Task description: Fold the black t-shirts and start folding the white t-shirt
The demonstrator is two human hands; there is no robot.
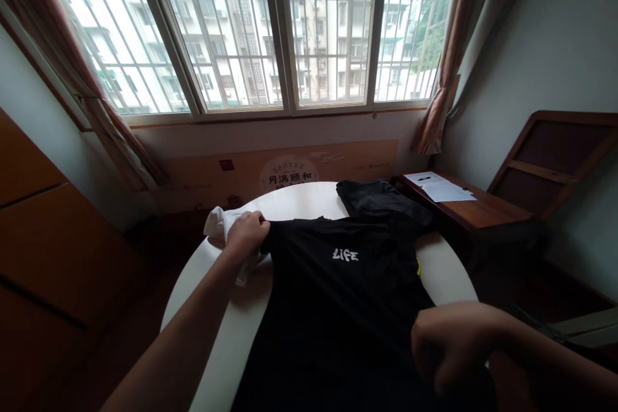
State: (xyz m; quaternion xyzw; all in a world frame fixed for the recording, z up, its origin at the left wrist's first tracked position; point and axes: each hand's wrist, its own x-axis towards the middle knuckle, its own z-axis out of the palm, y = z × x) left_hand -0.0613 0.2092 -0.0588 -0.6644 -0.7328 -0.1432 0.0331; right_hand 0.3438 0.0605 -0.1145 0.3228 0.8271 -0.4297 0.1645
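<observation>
A black T-shirt (338, 296) with white "LIFE" lettering lies spread over a round white table (299, 196). My left hand (247, 234) grips the shirt's left shoulder edge near the table's far left. Under that hand lies a white cloth (219, 222). My right hand (451, 347) is closed on the shirt's lower right side near the table's front edge. A second dark garment (376, 198) lies folded beyond the shirt at the table's back right.
A wooden side desk (477, 209) with white papers (439, 188) and a pen stands to the right. A wooden frame leans on the right wall. A large barred window and curtains fill the back. A wooden cabinet is at the left.
</observation>
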